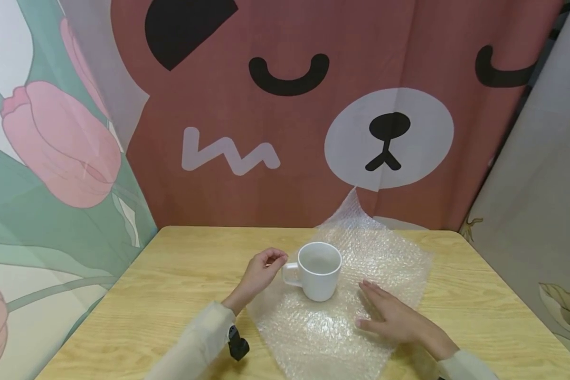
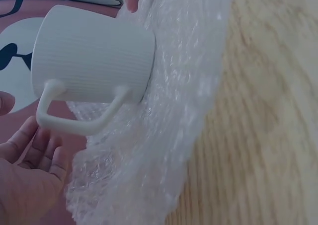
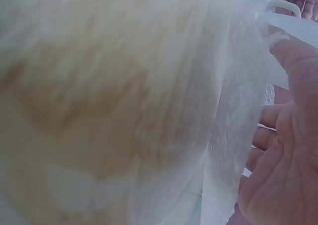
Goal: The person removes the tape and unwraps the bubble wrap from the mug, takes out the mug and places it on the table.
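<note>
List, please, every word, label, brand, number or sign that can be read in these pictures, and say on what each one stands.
There is no readable text in any view.
The white mug is plain, with no print or logo.
The bubble wrap and the wooden table carry no label.
The backdrop shows only drawings: a bear face, a zigzag mark and pink flowers.

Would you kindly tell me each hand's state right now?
Left hand: open, fingers loosely curled beside the mug handle, holding nothing.
Right hand: open, flat on the bubble wrap.
</note>
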`<state>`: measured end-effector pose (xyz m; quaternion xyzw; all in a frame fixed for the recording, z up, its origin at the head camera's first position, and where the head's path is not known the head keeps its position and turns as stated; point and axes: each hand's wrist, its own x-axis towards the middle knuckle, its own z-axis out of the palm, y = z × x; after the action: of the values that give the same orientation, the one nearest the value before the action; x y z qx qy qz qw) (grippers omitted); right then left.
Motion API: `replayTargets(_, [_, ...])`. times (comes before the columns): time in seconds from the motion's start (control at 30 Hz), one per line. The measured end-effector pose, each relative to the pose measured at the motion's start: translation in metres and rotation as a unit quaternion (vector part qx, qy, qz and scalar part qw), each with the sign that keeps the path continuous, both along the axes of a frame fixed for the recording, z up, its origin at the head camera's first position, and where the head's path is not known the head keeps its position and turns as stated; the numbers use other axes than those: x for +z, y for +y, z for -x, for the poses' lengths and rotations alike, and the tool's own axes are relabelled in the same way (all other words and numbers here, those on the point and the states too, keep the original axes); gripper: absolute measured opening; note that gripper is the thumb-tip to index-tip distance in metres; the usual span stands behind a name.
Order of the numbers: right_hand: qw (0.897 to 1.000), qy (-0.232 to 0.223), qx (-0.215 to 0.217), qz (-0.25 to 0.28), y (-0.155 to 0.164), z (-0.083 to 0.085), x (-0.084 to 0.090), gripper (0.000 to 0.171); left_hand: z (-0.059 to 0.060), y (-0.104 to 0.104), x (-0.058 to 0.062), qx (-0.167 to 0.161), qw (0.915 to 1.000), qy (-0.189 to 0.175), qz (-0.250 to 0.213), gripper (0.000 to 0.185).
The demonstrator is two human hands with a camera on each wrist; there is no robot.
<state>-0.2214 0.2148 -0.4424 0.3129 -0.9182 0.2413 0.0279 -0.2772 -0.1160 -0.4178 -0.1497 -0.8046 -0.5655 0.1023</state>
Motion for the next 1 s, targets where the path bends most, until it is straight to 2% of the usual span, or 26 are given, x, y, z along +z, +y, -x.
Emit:
replayTargets(0.2, [1.000,-0.026,0.008,-0.015,0.002,0.002,0.001,0.085,0.001,0.007,-0.004,-0.024,0.9981,-0.047,0.033,0.020])
replayTargets(0.33, [0.999,-0.048,0.015,-0.017,0.002,0.002,0.002,0.086,0.001,0.012,-0.007,-0.032,0.9969,-0.059,0.041,0.019])
replayTargets(0.47, [0.998,-0.062,0.014,-0.023,0.002,0.002,0.002,0.087,0.001,0.016,-0.010,-0.020,0.9979,-0.052,0.034,0.021])
replayTargets(0.73, [0.996,-0.084,-0.003,-0.035,0.001,0.003,0.002,0.092,0.002,0.022,-0.015,0.007,0.9971,-0.075,0.013,0.025])
replayTargets(0.93, [0.996,-0.080,-0.001,-0.046,-0.001,0.005,0.004,0.094,0.005,0.023,-0.017,-0.004,0.9969,-0.073,-0.029,0.026])
replayTargets(1.0, [0.996,-0.078,-0.004,-0.053,-0.002,0.005,0.005,0.094,0.001,0.024,-0.011,-0.011,0.9963,-0.074,-0.042,0.027])
